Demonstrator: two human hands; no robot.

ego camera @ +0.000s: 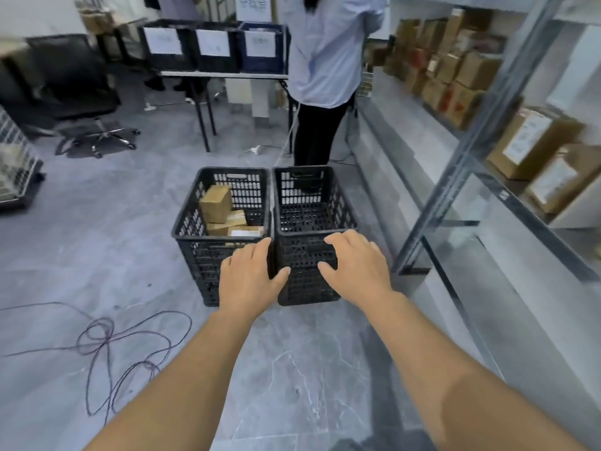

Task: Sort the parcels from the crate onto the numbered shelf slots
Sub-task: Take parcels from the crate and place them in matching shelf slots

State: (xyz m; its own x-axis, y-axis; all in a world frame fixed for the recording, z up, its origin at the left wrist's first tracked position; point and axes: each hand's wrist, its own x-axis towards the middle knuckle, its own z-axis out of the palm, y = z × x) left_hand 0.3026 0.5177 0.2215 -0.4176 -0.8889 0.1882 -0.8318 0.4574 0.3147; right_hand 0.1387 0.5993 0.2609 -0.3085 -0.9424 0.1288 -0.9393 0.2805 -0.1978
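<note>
Both hands reach, empty, toward the parcel crate [208,238].
Left hand [250,275] is at the crate's near right corner, fingers spread and relaxed, gripping nothing. Right hand [354,265], equally loose, is just right of the crate at the near rim of a second black crate [312,281]. The parcels [216,203] lie inside the crate, one box standing tall above flatter ones. I judge it best to take the tall box first, with palms on opposite faces. Lift it straight up past the rim and read the label before turning to the shelf rack [471,151], right of the crate.
</note>
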